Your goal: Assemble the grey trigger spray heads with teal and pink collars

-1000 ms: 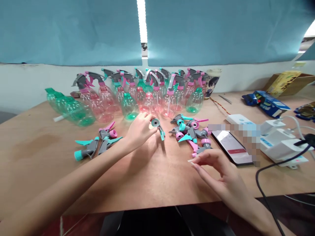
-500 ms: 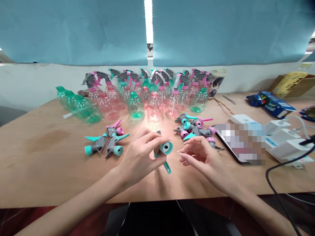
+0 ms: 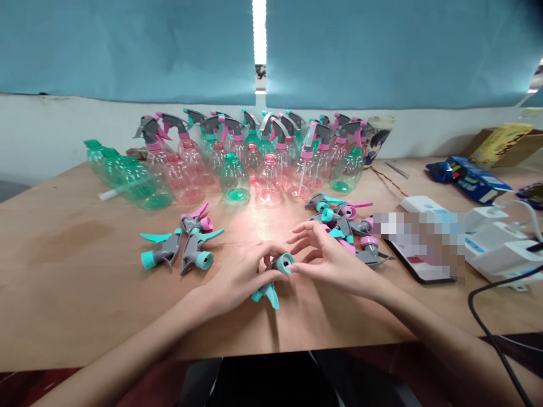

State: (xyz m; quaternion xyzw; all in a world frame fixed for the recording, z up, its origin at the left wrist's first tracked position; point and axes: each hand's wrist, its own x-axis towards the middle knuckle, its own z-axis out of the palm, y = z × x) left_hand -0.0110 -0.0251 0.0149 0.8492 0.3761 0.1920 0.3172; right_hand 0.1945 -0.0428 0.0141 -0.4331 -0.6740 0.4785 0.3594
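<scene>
Sprayer head (image 3: 283, 263) in left hand (image 3: 241, 277), right hand (image 3: 335, 263) touching its collar

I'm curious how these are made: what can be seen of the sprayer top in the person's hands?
The sprayer top looks plastic: grey body, round teal collar facing the camera, teal trigger pointing down. The left hand grips it low over the table; the right hand touches its collar.

spray bottles (image 3: 254, 164) at table (image 3: 85, 271) rear | loose trigger heads (image 3: 197, 254) left | blue packet (image 3: 466, 178) right | black cable (image 3: 496, 339) front-right
</scene>
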